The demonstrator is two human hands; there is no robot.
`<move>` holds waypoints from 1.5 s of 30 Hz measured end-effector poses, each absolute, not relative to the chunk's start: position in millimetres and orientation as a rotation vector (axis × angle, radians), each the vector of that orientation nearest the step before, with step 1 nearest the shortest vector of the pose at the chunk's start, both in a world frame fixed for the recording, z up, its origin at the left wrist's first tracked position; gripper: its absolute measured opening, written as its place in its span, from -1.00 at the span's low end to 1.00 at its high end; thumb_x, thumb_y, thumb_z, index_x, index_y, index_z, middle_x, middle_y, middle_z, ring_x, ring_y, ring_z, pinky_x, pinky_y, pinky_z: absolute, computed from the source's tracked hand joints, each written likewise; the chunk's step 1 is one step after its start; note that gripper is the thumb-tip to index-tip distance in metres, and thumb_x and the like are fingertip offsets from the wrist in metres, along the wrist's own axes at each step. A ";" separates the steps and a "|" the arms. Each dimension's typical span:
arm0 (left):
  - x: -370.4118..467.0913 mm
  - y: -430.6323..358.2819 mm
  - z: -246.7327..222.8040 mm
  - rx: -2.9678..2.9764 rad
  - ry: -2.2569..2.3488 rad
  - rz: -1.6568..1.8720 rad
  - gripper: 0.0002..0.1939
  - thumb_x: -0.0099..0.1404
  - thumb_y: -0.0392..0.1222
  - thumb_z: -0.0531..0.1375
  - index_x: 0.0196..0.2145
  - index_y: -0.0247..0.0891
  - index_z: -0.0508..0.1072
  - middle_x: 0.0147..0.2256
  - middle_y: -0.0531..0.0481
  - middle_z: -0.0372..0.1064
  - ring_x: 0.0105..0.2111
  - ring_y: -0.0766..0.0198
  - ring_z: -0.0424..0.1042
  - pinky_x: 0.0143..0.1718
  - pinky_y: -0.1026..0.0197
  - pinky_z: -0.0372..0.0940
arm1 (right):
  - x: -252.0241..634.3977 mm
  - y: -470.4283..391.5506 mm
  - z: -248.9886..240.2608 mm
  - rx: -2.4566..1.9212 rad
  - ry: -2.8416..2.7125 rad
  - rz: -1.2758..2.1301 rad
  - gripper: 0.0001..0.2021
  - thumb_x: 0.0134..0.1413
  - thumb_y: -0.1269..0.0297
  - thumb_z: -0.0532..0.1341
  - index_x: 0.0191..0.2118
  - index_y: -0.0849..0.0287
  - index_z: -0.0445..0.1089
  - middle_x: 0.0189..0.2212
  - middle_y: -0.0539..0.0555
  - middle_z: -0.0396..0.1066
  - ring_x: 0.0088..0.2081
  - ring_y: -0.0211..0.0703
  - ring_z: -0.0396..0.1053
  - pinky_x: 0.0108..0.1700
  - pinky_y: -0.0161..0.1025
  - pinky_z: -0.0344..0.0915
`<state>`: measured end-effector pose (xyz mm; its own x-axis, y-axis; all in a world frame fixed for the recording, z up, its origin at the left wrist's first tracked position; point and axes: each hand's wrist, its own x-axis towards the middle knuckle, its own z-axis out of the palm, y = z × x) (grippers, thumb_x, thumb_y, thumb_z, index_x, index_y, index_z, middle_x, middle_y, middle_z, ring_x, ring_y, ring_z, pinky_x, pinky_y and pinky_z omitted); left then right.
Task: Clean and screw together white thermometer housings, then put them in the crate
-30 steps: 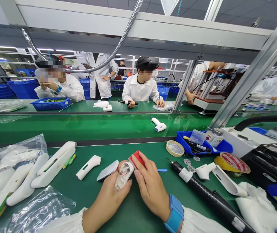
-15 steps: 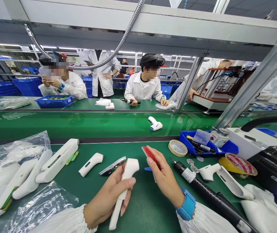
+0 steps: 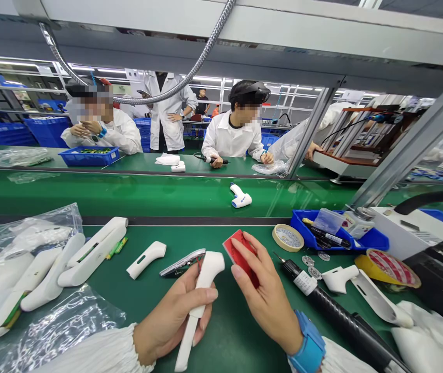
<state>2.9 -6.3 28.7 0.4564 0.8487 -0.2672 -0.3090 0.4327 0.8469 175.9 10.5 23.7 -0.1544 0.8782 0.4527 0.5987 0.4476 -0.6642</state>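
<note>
My left hand (image 3: 182, 303) is closed around a white plastic handheld housing (image 3: 210, 269), shaped like an infrared thermometer, its long handle pointing down toward me. Behind those fingers, a dark-faced part with thin red wires (image 3: 184, 262) leans off to the left. My right hand (image 3: 263, 285) grips a flat red piece (image 3: 240, 254) with a pale edge, fingers on top and thumb below; its exact kind is unclear. A small gap separates the red piece from the housing. A loose white shell piece (image 3: 146, 260) lies left of my left hand.
White housings (image 3: 93, 251) and plastic bags (image 3: 61, 326) cover the left side. To the right lie a black electric screwdriver (image 3: 322, 300), a tape roll (image 3: 287, 238), blue bins (image 3: 365, 243) and shell parts (image 3: 379, 300). A white-and-blue thermometer (image 3: 240, 197) sits on the green belt; co-workers sit opposite.
My right hand has turned the red piece so its broad face shows, close beside the housing. A blue bit beneath it is now out of sight. The belt's thermometer has shifted slightly left.
</note>
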 end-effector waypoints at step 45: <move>2.9 0.4 6.7 0.925 1.016 0.821 -0.32 0.18 -0.25 0.04 0.18 0.03 -0.19 -0.60 0.20 0.10 -0.70 0.43 0.09 -0.79 0.45 0.10 | 164.8 13.4 6.0 -1.296 -2.245 0.042 -0.61 0.17 0.24 0.00 0.12 -0.02 0.14 0.17 0.13 0.00 0.03 0.01 0.10 -0.03 0.01 0.25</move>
<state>2.9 0.4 6.7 0.3144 0.8903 -0.3293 -0.1351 0.3853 0.9128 164.8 13.4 6.0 -0.3901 0.8105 0.4369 0.7934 0.5366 -0.2872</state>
